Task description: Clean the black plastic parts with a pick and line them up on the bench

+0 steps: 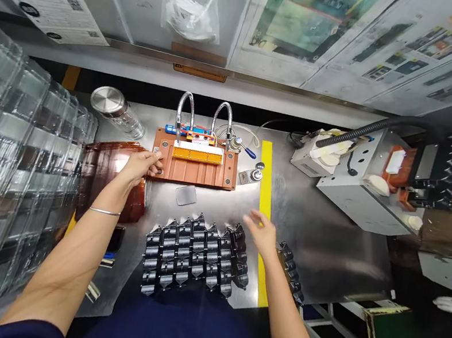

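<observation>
A flat reddish-brown fixture (202, 175) lies on the metal bench, with an orange perforated strip (197, 156) set in a white holder on it. At the fixture's left edge my left hand (138, 168) is closed, thumb and fingertips gripping the edge. My right hand (261, 235) hovers open over the yellow tape, fingers apart and slightly blurred, touching nothing that I can see. Rows of black ribbed plastic parts (194, 251) lie between my body and the fixture. A small clear-grey square sheet (186, 195) rests just in front of the fixture.
Clear plastic trays (12, 166) are stacked high at left, beside amber transparent trays (112, 184). A lidded glass bottle (117, 112) lies behind them. Two flexible metal hoses (224, 111) arch over the fixture. Yellow tape (266, 188) crosses the bench; a grey metal box (361, 193) stands right.
</observation>
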Motion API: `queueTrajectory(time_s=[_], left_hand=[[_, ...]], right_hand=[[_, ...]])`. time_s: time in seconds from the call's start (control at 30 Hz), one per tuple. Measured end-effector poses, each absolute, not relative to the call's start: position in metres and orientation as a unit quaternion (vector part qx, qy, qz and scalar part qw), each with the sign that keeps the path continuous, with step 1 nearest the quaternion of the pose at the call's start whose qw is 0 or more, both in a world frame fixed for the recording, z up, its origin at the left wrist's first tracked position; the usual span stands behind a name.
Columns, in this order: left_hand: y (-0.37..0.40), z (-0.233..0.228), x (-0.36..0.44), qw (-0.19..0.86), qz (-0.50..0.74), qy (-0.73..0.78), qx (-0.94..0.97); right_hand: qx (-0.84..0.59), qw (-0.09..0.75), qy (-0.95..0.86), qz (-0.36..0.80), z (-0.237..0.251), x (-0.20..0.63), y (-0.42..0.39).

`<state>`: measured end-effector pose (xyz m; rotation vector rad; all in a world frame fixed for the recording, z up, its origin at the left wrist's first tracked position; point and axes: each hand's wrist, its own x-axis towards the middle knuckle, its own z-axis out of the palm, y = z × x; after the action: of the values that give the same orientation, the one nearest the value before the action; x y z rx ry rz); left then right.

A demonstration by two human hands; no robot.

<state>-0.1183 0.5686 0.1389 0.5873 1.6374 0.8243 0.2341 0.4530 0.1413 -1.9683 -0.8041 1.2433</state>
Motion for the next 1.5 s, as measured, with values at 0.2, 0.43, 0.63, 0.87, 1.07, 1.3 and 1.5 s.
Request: queueTrajectory(time_s=[0.2, 0.43, 0.63, 0.87, 1.07, 1.3, 1.5], left_hand=[[0.503, 0.139, -0.111, 0.527, 0.379, 0.715, 0.262], [0.457, 0.150, -0.100, 0.390, 0.390, 0.723, 0.416], [0.470, 0.147, -0.075, 0.285, 0.354, 0.643, 0.616], [0.524, 0.106, -0.076, 0.209, 0.290, 0.592, 0.723], [0.559, 0.072, -0.085, 0.156, 0.272, 0.569, 0.760], [0.559, 0.059, -0.088, 0.105, 0.261, 0.558, 0.780], [0.562, 0.060, -0.084, 0.096, 0.247, 0.562, 0.783]], right_hand=[[-0.725, 0.234, -0.476, 0.439, 0.111, 0.264, 0.335], [-0.695, 0.267, -0.608, 0.277, 0.135, 0.241, 0.396], [-0.518, 0.237, -0.785, 0.243, 0.126, 0.140, 0.498], [-0.481, 0.148, -0.844, 0.185, 0.110, 0.113, 0.544], [-0.634, 0.048, -0.767, 0.087, 0.133, 0.177, 0.607], [-0.654, -0.098, -0.748, 0.058, 0.139, 0.197, 0.658], [-0.626, -0.139, -0.766, 0.044, 0.142, 0.199, 0.679]])
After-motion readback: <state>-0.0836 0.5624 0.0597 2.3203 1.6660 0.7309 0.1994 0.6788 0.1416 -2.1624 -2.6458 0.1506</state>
